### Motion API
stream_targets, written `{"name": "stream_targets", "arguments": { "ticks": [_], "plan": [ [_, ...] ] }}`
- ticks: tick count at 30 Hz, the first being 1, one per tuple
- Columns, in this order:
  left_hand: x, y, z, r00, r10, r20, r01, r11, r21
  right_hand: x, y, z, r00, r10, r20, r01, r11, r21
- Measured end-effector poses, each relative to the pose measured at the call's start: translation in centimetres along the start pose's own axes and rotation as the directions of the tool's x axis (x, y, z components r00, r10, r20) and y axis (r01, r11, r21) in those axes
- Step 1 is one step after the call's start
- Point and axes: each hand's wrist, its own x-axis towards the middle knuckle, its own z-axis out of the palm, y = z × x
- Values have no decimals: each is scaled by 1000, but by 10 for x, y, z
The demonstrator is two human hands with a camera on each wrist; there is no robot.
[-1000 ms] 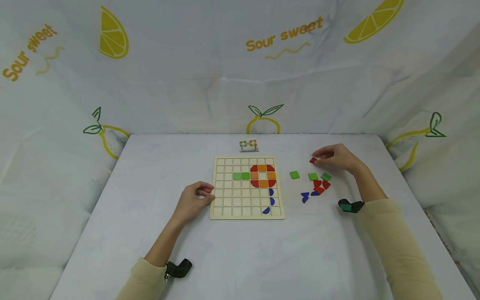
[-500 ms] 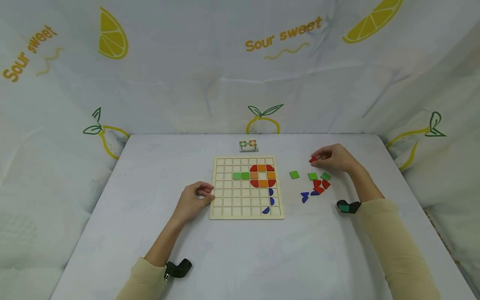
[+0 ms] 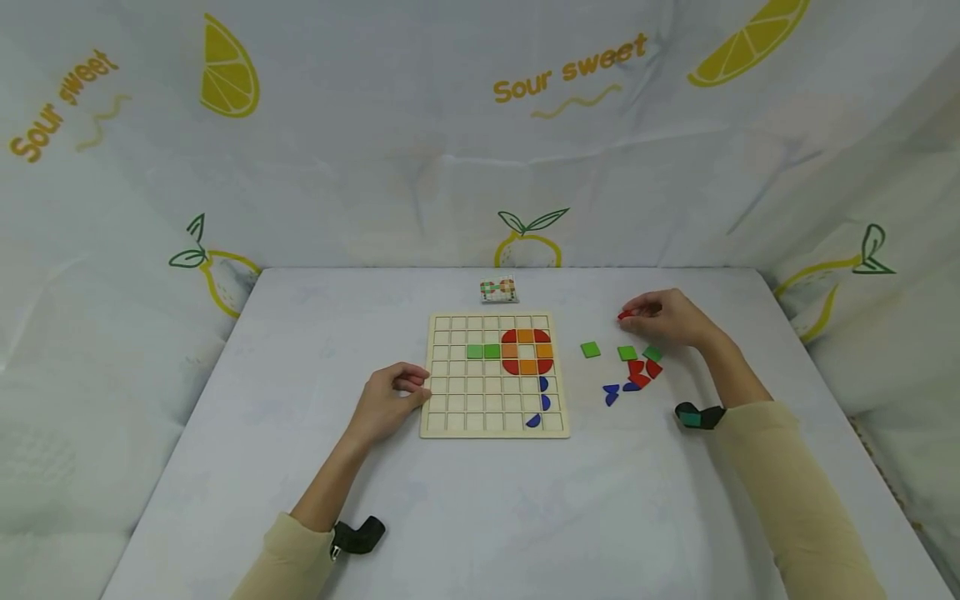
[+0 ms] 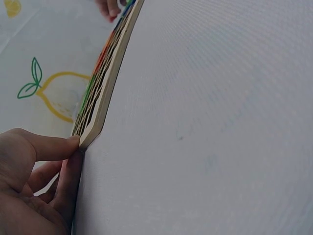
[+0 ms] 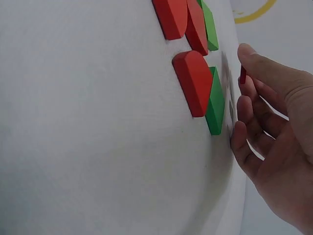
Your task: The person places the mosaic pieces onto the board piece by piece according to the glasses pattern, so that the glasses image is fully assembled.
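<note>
The wooden grid board (image 3: 480,404) lies on the table, with red and orange pieces in a ring, two green squares (image 3: 483,352) beside it and several blue pieces (image 3: 545,402) down its right side. My left hand (image 3: 386,404) has thumb and fingers at the board's left edge; in the left wrist view that hand (image 4: 36,176) pinches the board's corner (image 4: 93,129). Right of the board, my right hand (image 3: 667,317) pinches a small red piece (image 3: 625,315) between thumb and fingertip. In the right wrist view the red piece (image 5: 243,74) shows edge-on in the hand (image 5: 279,117).
A small pattern card (image 3: 498,290) stands behind the board. Loose green squares (image 3: 590,349), red pieces (image 3: 653,369) and blue pieces (image 3: 611,399) lie right of the board, in front of my right hand. A printed cloth hangs behind the table.
The red piece has turned slightly in my right fingertips, which have barely moved. My left hand stays at the board's edge, and the board's pieces are unchanged.
</note>
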Motion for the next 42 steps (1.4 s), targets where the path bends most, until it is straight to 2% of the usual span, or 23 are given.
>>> {"name": "stream_targets", "arguments": {
  "ticks": [5,9,16,24,30,36,42],
  "plan": [
    [0,1,0,1000,-3,0,3,1000,-1,2,-16,1,1000,-28,-10,28,1000,13],
    [0,0,0,1000,4,-7,-4,1000,1,3,-38,3,994,-105,3,105,994,17],
    [0,-1,1,1000,3,-7,-3,1000,-10,8,-81,16,972,-228,59,228,974,17],
    [0,0,1,1000,1,0,-1,1000,-18,18,-126,40,936,-319,149,317,948,40],
    [0,1,1,1000,9,-4,-9,1000,-7,26,-157,56,902,-365,232,364,930,50],
    [0,2,1,1000,9,-6,-10,1000,-5,39,-177,73,864,-388,321,404,915,20],
    [0,1,1,1000,11,-9,-11,1000,-14,53,-187,92,843,-383,378,422,906,-21]
  ]
}}
